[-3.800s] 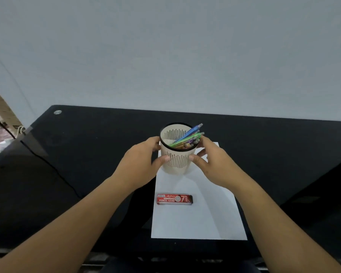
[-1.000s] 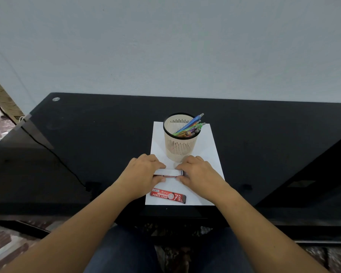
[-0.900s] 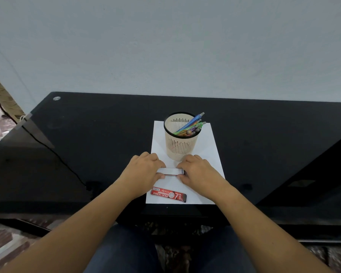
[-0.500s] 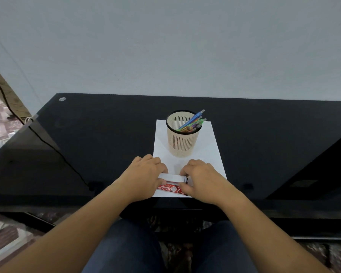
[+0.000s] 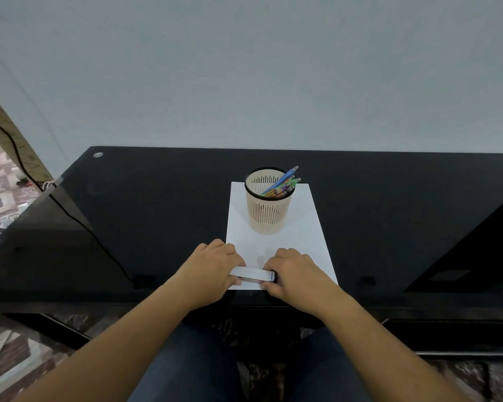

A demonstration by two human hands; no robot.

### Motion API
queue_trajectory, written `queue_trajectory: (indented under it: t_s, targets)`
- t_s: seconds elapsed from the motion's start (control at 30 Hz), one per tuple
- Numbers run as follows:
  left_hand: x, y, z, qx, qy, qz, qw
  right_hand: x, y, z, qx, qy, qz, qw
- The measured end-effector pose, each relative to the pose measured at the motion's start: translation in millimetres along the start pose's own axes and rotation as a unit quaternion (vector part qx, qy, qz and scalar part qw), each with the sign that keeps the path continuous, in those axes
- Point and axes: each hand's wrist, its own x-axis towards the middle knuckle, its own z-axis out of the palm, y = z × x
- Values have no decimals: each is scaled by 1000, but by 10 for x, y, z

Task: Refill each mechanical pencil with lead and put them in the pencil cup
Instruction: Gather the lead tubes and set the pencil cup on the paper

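Crosswise, the lead case (image 5: 252, 274) lies pinched between left hand (image 5: 212, 265) and right hand (image 5: 295, 271) fingers (image 5: 283, 253).

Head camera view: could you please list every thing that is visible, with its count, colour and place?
desk: one, black, against the wall
paper sheet: one, white, desk middle
pencil cup: one, beige, black rim, on the sheet's far part
pencils: several, mixed colours, in the cup
flat case: one, white, red strip below, sheet's near edge
cable: one, black, desk left
left hand, right hand: pinch the case's ends
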Motion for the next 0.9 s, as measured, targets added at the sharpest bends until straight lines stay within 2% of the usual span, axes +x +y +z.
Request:
queue_trajectory:
  t_s: [0.3, 0.67, 0.8, 0.9]
  targets:
    - [90, -25, -72, -9, 10, -12, 1000, 53, 116, -202, 21, 2, 34, 999]
    - [335, -426, -799, -12, 143, -58, 988, 386, 508, -748, 37, 102, 134, 985]
    - [459, -579, -997, -9, 192, -60, 979, 538, 584, -830, 88, 103, 143, 980]
    - [609, -603, -1106, 0, 198, -62, 978, 634, 624, -851, 124, 100, 139, 977]
